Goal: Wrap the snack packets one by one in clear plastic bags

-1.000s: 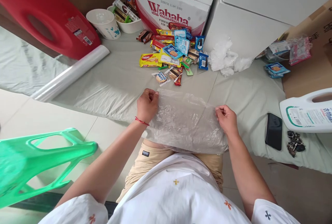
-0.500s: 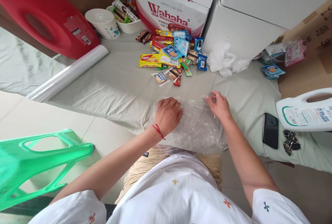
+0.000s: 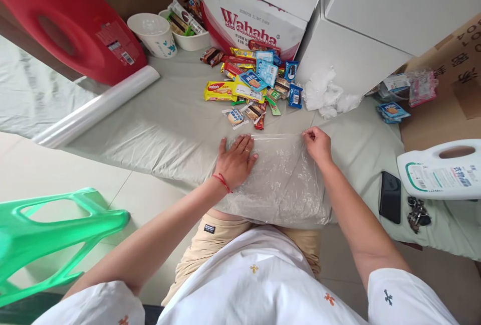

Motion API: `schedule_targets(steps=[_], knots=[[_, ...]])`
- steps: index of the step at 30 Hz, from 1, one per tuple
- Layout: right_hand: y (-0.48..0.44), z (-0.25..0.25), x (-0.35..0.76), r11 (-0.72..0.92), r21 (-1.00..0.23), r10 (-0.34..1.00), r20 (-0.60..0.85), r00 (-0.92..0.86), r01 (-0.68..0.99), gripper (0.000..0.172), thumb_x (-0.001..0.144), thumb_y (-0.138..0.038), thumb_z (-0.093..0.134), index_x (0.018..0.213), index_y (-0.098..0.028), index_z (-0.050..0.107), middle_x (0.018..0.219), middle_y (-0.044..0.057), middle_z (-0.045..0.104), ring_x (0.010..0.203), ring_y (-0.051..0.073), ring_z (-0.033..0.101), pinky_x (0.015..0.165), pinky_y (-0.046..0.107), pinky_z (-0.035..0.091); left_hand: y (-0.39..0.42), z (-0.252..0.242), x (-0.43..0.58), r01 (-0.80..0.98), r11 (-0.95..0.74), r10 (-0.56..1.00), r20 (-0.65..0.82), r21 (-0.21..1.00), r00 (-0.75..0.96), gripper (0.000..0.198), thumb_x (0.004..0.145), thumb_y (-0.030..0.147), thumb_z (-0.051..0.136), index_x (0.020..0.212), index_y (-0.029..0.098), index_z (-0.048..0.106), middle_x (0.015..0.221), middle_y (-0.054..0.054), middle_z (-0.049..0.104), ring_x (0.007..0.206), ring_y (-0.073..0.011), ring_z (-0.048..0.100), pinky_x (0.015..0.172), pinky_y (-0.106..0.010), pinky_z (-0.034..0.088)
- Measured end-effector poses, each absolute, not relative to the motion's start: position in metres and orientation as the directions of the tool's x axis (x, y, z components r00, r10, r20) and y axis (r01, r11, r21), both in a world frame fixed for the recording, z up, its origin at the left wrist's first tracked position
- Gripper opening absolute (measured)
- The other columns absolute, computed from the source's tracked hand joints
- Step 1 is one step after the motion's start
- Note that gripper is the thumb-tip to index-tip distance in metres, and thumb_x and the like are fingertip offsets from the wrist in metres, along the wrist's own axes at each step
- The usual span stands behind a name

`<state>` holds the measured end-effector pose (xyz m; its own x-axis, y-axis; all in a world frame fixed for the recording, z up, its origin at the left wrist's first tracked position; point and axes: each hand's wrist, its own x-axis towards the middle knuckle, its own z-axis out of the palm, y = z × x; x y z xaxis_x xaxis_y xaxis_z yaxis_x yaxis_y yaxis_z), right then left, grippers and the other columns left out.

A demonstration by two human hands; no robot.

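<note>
A clear plastic bag (image 3: 281, 179) lies spread on the grey-green cloth at the near edge, close to my body. My left hand (image 3: 236, 160) rests palm down on its left part, fingers spread. At the upper right corner, my right hand (image 3: 317, 143) pinches the bag's edge between thumb and fingertips. Just beyond the bag sits a heap of wrapped snacks (image 3: 259, 82), among them a yellow wafer pack (image 3: 220, 91) and a small round biscuit in a clear wrapper (image 3: 235, 117).
A plastic film roll (image 3: 97, 107) and a red jug (image 3: 75, 19) lie at left, near a paper cup (image 3: 152, 34) and a snack bowl (image 3: 190, 40). Crumpled white plastic (image 3: 325, 92), a phone (image 3: 391, 197), keys (image 3: 418, 213) and a white bottle (image 3: 439, 169) are rightward. A green stool (image 3: 56, 234) stands left.
The bag's top edge now lies straighter and flatter. My left hand has opened out from curled fingers, and my right hand has closed on the corner. The view has shifted slightly.
</note>
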<state>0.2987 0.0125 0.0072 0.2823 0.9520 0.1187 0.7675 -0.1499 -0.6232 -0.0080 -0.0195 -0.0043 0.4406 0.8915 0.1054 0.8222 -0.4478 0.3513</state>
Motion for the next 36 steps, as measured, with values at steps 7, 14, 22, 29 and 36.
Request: schedule_targets(steps=[7, 14, 22, 29, 36], knots=[[0.056, 0.024, 0.287, -0.036, -0.427, 0.958, 0.242, 0.153, 0.903, 0.015, 0.086, -0.026, 0.052, 0.085, -0.023, 0.067, 0.087, 0.008, 0.070, 0.079, 0.023, 0.059, 0.081, 0.038, 0.046, -0.008, -0.008, -0.012, 0.795, -0.487, 0.871, 0.140, 0.361, 0.470, 0.059, 0.108, 0.043, 0.029, 0.160, 0.018, 0.042, 0.167, -0.013, 0.037, 0.156, -0.0309, 0.034, 0.127, -0.068, 0.006], [0.162, 0.064, 0.195, 0.282, -0.193, 0.924, 0.319, -0.211, 0.940, 0.028, 0.099, -0.034, 0.051, 0.112, -0.017, 0.070, 0.111, 0.016, 0.070, 0.107, 0.032, 0.060, 0.095, 0.045, 0.048, -0.010, -0.004, -0.013, 0.817, -0.468, 0.881, 0.107, 0.336, 0.461, 0.058, 0.109, 0.043, 0.026, 0.161, 0.020, 0.040, 0.168, -0.010, 0.036, 0.157, -0.0291, 0.033, 0.128, -0.067, 0.011], [0.209, 0.053, 0.153, 0.261, -0.042, 0.954, 0.162, -0.251, 0.964, 0.035, 0.106, -0.034, 0.043, 0.118, -0.010, 0.066, 0.119, 0.022, 0.065, 0.121, 0.039, 0.054, 0.100, 0.055, 0.048, -0.010, -0.003, -0.016, 0.810, -0.470, 0.880, 0.114, 0.351, 0.462, 0.056, 0.108, 0.042, 0.029, 0.159, 0.023, 0.044, 0.167, -0.008, 0.041, 0.156, -0.0289, 0.035, 0.129, -0.064, 0.014], [0.228, 0.066, 0.189, 0.251, -0.085, 0.904, 0.376, -0.202, 0.964, 0.045, 0.108, -0.049, 0.037, 0.115, -0.013, 0.062, 0.128, 0.020, 0.054, 0.134, 0.041, 0.040, 0.107, 0.062, 0.041, -0.010, -0.003, -0.016, 0.803, -0.471, 0.879, 0.111, 0.364, 0.465, 0.056, 0.109, 0.043, 0.027, 0.158, 0.021, 0.044, 0.167, -0.009, 0.040, 0.156, -0.0274, 0.034, 0.129, -0.064, 0.011], [0.237, 0.046, 0.187, 0.148, -0.146, 0.955, 0.279, -0.103, 0.978, 0.049, 0.098, -0.051, 0.056, 0.130, -0.014, 0.054, 0.125, 0.024, 0.061, 0.127, 0.044, 0.048, 0.103, 0.072, 0.039, -0.010, -0.002, -0.016, 0.802, -0.473, 0.878, 0.114, 0.364, 0.465, 0.055, 0.108, 0.043, 0.030, 0.157, 0.022, 0.045, 0.166, -0.008, 0.041, 0.156, -0.0280, 0.035, 0.129, -0.063, 0.014]])
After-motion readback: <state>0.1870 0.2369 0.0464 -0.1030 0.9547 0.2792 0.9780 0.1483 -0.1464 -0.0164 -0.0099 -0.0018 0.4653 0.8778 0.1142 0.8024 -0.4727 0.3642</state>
